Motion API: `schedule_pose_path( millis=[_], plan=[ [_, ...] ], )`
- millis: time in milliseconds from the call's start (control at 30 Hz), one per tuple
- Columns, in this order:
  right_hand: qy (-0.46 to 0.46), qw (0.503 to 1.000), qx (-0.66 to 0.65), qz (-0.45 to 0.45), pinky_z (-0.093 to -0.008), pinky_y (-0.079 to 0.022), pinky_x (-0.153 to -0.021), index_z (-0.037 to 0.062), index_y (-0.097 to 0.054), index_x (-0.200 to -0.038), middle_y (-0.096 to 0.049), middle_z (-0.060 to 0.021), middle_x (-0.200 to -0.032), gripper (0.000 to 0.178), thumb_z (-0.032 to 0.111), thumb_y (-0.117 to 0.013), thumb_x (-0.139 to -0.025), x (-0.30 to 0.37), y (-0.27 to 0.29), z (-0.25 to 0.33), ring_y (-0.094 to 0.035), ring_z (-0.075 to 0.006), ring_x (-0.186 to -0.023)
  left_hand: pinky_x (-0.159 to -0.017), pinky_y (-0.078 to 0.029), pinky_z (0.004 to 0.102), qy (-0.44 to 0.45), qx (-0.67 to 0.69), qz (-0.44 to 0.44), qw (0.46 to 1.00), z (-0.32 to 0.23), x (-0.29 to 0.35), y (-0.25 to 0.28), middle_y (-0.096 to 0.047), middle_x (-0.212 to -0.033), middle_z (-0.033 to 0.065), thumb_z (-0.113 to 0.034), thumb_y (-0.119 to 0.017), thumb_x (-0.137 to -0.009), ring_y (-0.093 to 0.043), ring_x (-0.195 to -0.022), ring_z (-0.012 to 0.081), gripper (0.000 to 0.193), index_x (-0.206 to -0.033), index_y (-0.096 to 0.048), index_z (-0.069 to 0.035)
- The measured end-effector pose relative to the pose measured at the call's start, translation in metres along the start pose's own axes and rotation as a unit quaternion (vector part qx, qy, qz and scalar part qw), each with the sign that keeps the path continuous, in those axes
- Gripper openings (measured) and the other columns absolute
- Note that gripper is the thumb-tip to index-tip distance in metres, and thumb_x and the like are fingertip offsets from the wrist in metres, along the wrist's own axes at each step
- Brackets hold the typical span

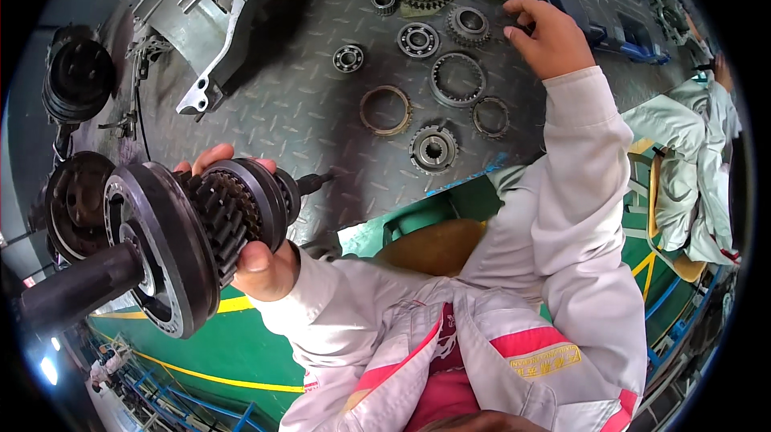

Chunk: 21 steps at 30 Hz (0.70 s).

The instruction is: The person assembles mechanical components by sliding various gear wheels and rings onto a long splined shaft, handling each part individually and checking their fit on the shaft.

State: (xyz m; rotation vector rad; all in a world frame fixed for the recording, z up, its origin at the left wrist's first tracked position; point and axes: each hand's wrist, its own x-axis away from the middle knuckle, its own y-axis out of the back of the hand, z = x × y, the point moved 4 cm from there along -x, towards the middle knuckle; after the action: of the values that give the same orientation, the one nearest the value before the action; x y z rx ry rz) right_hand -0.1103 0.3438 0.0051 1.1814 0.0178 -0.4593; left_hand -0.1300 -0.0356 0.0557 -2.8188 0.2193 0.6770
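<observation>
Dark steel makes up the gear shaft [227, 219], and the work around it looks part-way. A stack of gears and thick collars sits on it, while other round parts lie loose on the metal table [309, 123], beyond it and to its right. Nearest the shaft among these are a small ball bearing [348, 68], a brass-coloured ring [364, 113] and a toothed hub [434, 161]; farther from it lie a bigger ball bearing [418, 53], a wide toothed ring [458, 101], a thin ring [476, 119], a gear [474, 37], a large gear [426, 0] and a small roller bearing [385, 10]. Whether these have come off the shaft or are yet to go on, I cannot tell.

The shaft is raised at the table's near left edge, tilted, its thick bare end toward the lower left and its thin tip pointing right. It looks oily and nearly black, with slanted teeth in the middle, a brownish toothed band beside them and a broad, hollow-faced wheel toward the thick end.

The left hand [275, 270] wraps the shaft's gear stack, thumb below and fingers behind. The right hand [552, 40], well to the shaft's right, holds nothing visible; its thumb and forefinger curl apart beside the gear.
</observation>
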Motion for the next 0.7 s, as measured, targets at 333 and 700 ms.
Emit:
schedule_pose_path(
  millis=[333,700],
  plan=[
    [-0.053,0.985,-0.071,-0.148,-0.0236,-0.047,-0.067,0.006,-0.068,-0.101,-0.067,-0.002,-0.078,0.021,0.022,-0.066,-0.086,-0.006,0.022,-0.01,-0.06,-0.0086,-0.07,-0.067,-0.061,0.0399,0.019,0.008,0.011,1.0,0.0,-0.001,-0.002,-0.048,-0.124,0.0238,-0.04,-0.087,-0.062,-0.064,-0.094,0.0314,0.1,-0.137,-0.032,-0.003],
    [-0.053,0.991,-0.064,-0.108,-0.0361,-0.052,-0.076,0.0119,-0.069,-0.107,-0.071,-0.0096,-0.094,0.028,0.028,-0.064,-0.084,-0.002,0.016,-0.034,-0.067,-0.0286,-0.086,-0.074,-0.059,0.0368,0.04,-0.027,-0.023,0.999,-0.003,0.001,-0.016,-0.05,-0.123,0.0237,-0.042,-0.088,-0.059,-0.067,-0.091,0.0311,0.104,-0.138,-0.033,-0.002]
  ],
)
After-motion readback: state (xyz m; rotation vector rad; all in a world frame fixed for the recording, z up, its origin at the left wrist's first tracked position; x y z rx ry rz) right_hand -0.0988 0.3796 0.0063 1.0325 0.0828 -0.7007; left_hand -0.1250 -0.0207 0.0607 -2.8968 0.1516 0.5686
